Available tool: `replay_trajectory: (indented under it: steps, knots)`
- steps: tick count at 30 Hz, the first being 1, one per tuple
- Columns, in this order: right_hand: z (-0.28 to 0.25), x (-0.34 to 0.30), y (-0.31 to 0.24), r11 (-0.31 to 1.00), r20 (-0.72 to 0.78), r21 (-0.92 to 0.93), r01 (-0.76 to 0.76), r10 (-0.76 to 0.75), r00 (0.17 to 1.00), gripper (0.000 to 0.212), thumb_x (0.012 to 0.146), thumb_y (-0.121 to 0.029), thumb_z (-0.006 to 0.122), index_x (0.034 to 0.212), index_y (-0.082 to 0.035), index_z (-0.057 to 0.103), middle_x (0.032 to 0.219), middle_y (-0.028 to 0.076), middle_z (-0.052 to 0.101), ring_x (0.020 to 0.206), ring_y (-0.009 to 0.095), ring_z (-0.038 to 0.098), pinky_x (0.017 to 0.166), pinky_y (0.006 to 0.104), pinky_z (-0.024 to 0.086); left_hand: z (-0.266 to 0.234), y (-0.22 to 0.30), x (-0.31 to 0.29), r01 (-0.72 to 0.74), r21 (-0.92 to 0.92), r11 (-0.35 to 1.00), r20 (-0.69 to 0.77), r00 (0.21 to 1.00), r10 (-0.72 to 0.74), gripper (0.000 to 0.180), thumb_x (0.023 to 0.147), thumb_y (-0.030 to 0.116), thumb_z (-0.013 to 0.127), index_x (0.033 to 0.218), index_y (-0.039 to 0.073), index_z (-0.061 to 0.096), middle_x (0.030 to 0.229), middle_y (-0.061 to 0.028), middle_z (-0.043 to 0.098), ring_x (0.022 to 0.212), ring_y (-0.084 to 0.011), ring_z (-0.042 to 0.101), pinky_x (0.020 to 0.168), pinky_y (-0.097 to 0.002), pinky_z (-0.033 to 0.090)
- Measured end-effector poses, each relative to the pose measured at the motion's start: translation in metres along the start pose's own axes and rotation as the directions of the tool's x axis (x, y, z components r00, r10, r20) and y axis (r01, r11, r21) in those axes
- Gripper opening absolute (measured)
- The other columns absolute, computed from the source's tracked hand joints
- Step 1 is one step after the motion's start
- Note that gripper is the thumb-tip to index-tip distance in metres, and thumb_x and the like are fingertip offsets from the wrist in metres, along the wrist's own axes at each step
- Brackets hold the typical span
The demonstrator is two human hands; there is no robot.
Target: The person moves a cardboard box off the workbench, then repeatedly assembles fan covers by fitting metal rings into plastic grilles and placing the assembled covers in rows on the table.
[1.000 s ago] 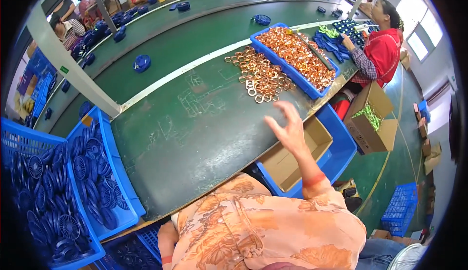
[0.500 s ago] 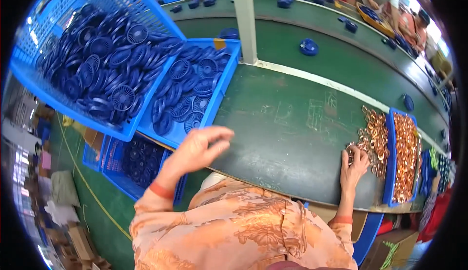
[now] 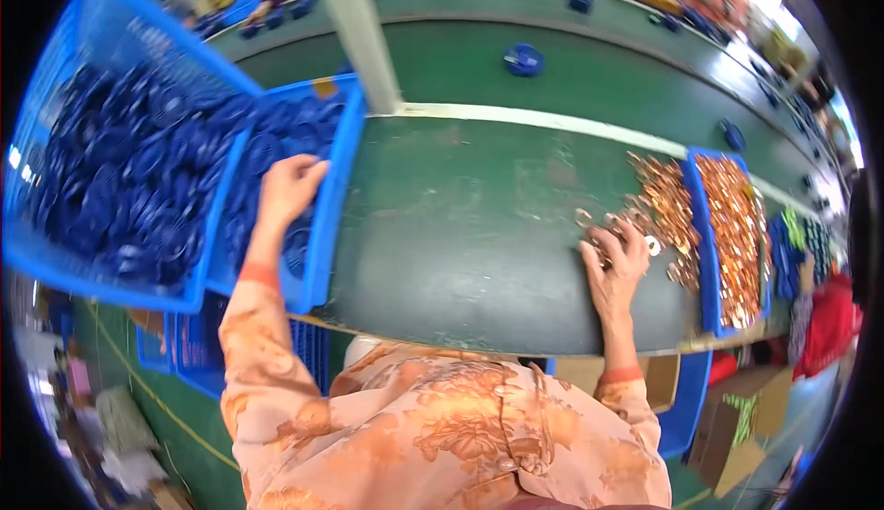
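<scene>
My left hand [image 3: 290,188] hangs over the smaller blue tray [image 3: 339,188], near its right wall. Its fingers are bent together above dark blue round slotted covers [image 3: 262,156]; motion blurs this area and whatever the fingers hold is hidden. On the green worktop [image 3: 460,261], my right hand [image 3: 619,266] is curled round some small copper-coloured metal rings [image 3: 603,245]. More of these loose pieces [image 3: 665,192] spread from the fingers back to a pile beside a narrow blue tray [image 3: 707,261], which is full of the same shiny parts.
A large blue crate [image 3: 198,261] heaped with blue covers stands far left. A pale post [image 3: 364,50] rises at the worktop's back edge. Beyond it runs a green conveyor [image 3: 442,59] carrying blue round parts [image 3: 524,60]. Other people sit across it. An open cardboard box [image 3: 737,427] is lower right.
My left hand has gone from above the worktop to over the smaller tray, its fingers drawing together. My right hand has pulled several copper-coloured pieces leftward from the pile. The view has shifted.
</scene>
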State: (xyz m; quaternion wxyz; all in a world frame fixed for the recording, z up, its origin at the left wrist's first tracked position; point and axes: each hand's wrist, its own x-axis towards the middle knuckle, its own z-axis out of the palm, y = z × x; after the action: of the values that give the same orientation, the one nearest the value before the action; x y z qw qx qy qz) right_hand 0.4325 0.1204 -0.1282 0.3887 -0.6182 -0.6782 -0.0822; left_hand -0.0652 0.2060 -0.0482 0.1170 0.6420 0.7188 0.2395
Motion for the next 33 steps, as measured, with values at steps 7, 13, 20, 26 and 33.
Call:
replay_trajectory:
  steps: [7, 13, 20, 26, 33]
  knots:
    - [-0.003, -0.006, 0.021, 0.992, -0.068, -0.008, -0.122, 0.121, 0.990, 0.011, 0.082, -0.014, 0.077, 0.092, -0.015, 0.074, 0.117, 0.007, 0.060, 0.109, 0.028, 0.052, 0.097, 0.0419, 0.039, -0.009, 0.054, -0.007, 0.121, -0.139, 0.983, -0.417, 0.893, -0.169, 0.029, 0.102, 0.025, 0.055, 0.119, 0.003, 0.063, 0.086, -0.0115, 0.070, 0.063, -0.0196, 0.070, 0.061, -0.0326, 0.055]
    - [0.004, -0.003, 0.030, 0.924, -0.139, 0.297, -0.240, 0.291, 0.947, 0.011, 0.084, -0.002, 0.073, 0.093, -0.004, 0.068, 0.104, 0.012, 0.058, 0.092, 0.025, 0.061, 0.079, 0.0346, 0.051, 0.037, 0.105, -0.040, -0.355, -0.405, 0.843, -0.346, 0.913, 0.218, 0.019, 0.100, 0.010, 0.058, 0.111, -0.003, 0.065, 0.107, -0.0092, 0.067, 0.099, -0.0163, 0.063, 0.088, -0.0289, 0.050]
    - [-0.004, 0.014, 0.005, 0.969, -0.084, 0.144, -0.200, 0.214, 0.973, 0.016, 0.080, -0.004, 0.076, 0.094, -0.006, 0.068, 0.099, 0.010, 0.058, 0.088, 0.025, 0.059, 0.074, 0.0350, 0.050, 0.127, 0.139, -0.071, -0.146, -0.705, 0.695, 0.012, 0.976, 0.217, 0.053, 0.085, -0.006, 0.071, 0.134, 0.002, 0.053, 0.129, -0.0076, 0.050, 0.106, -0.0150, 0.060, 0.093, -0.0290, 0.051]
    - [0.023, 0.034, -0.023, 0.983, 0.152, -0.097, -0.158, 0.171, 0.973, 0.019, 0.077, -0.015, 0.078, 0.093, -0.009, 0.069, 0.096, 0.009, 0.055, 0.094, 0.031, 0.054, 0.077, 0.0432, 0.044, 0.134, 0.134, -0.065, 0.028, -0.737, 0.675, 0.284, 0.920, 0.272, 0.056, 0.083, -0.005, 0.073, 0.134, 0.003, 0.054, 0.111, -0.0033, 0.064, 0.103, -0.0108, 0.060, 0.087, -0.0265, 0.052]
    - [0.029, 0.036, -0.050, 0.911, 0.159, 0.291, -0.291, 0.254, 0.954, 0.009, 0.086, -0.011, 0.073, 0.087, -0.006, 0.066, 0.110, 0.009, 0.064, 0.087, 0.019, 0.061, 0.073, 0.0311, 0.047, 0.133, 0.124, -0.071, 0.319, -0.858, 0.403, 0.431, 0.874, 0.224, 0.027, 0.091, 0.006, 0.070, 0.117, 0.001, 0.065, 0.102, -0.0022, 0.069, 0.090, -0.0080, 0.063, 0.081, -0.0261, 0.054]
